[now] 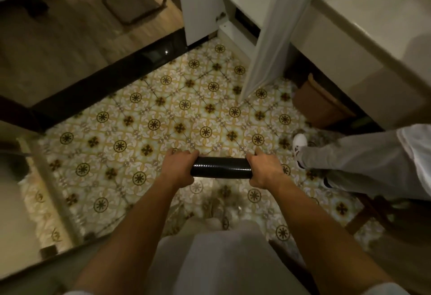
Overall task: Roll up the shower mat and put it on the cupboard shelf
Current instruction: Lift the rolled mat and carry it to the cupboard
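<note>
The shower mat (221,167) is a tight black glossy roll, held level above the patterned floor tiles. My left hand (179,166) grips its left end and my right hand (264,170) grips its right end, so both ends are hidden under my fingers. A white cupboard (235,10) stands at the far side of the room, with its door (275,38) swung open toward me. Part of a low white shelf (235,36) shows inside, behind the door.
Another person's leg in grey trousers and a white shoe (299,148) stands close on the right. A brown bin (319,103) sits under the white counter (363,29). A black threshold (105,85) borders the tiles at left, and a glass panel (46,189) stands near left.
</note>
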Action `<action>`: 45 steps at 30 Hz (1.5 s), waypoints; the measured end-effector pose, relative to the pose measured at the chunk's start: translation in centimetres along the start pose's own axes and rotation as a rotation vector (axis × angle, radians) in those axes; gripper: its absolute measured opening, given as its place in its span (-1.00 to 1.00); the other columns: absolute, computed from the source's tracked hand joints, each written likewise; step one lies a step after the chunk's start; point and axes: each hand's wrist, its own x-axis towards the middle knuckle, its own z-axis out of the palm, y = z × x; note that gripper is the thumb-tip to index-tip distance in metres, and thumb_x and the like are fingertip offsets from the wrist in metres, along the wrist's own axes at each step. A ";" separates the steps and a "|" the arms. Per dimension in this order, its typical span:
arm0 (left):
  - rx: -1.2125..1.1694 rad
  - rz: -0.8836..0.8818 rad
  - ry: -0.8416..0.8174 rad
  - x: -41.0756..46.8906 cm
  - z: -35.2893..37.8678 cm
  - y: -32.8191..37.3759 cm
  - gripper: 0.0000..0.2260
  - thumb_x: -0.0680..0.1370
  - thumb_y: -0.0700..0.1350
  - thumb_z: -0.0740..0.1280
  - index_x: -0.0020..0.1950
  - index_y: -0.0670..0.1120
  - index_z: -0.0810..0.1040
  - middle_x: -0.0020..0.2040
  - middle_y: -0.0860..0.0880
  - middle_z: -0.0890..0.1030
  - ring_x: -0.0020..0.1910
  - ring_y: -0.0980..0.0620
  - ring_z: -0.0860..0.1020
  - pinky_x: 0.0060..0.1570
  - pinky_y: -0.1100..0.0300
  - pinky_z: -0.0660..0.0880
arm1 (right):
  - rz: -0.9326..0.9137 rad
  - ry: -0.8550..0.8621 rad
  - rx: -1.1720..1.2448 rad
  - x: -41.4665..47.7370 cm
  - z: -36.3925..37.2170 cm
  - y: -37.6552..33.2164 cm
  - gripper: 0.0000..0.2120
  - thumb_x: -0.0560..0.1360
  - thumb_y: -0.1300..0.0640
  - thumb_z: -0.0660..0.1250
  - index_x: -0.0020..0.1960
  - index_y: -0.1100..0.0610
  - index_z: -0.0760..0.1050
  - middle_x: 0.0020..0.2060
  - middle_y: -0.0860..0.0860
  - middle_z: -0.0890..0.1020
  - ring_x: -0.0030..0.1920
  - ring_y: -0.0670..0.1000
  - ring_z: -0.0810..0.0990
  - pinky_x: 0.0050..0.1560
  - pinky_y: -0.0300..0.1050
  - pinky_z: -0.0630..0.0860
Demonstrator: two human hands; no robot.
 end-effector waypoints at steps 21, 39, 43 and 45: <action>-0.018 -0.177 0.031 27.8 -14.4 -14.8 -0.54 0.29 0.03 0.42 0.15 0.08 0.39 -0.05 0.02 0.59 -0.11 -0.05 0.57 -0.13 0.08 0.50 | -0.243 0.074 -0.009 34.0 -20.2 4.5 -0.47 0.27 -0.03 0.47 0.20 0.04 0.43 0.02 0.09 0.56 -0.05 0.15 0.59 -0.04 0.02 0.52; -0.197 0.009 -0.087 58.1 -33.4 -26.1 -0.27 0.16 0.15 0.56 0.26 0.11 0.36 0.12 0.02 0.59 0.08 -0.07 0.57 -0.01 0.04 0.51 | -0.115 -0.007 0.279 59.5 -39.6 13.4 -0.43 0.13 -0.04 0.60 0.07 0.03 0.48 -0.09 0.00 0.59 -0.11 0.02 0.55 -0.08 -0.05 0.56; -0.360 0.173 -0.343 64.7 -39.2 -27.1 -0.36 0.16 0.16 0.61 0.14 0.16 0.43 0.10 0.08 0.59 0.06 0.02 0.57 0.04 0.09 0.52 | -0.022 -0.227 0.451 62.7 -43.2 17.3 -0.29 -0.07 -0.20 0.64 0.01 -0.05 0.51 -0.10 -0.09 0.56 -0.10 -0.02 0.53 -0.08 -0.10 0.53; -0.534 0.208 -0.459 69.1 -43.3 -27.8 -0.45 0.17 0.18 0.61 0.09 0.20 0.49 0.08 0.14 0.59 0.05 0.10 0.58 0.05 0.14 0.54 | -0.003 -0.298 0.575 64.4 -45.6 20.3 -0.36 -0.13 -0.24 0.63 -0.09 -0.13 0.55 -0.19 -0.16 0.61 -0.17 -0.09 0.58 -0.21 -0.18 0.53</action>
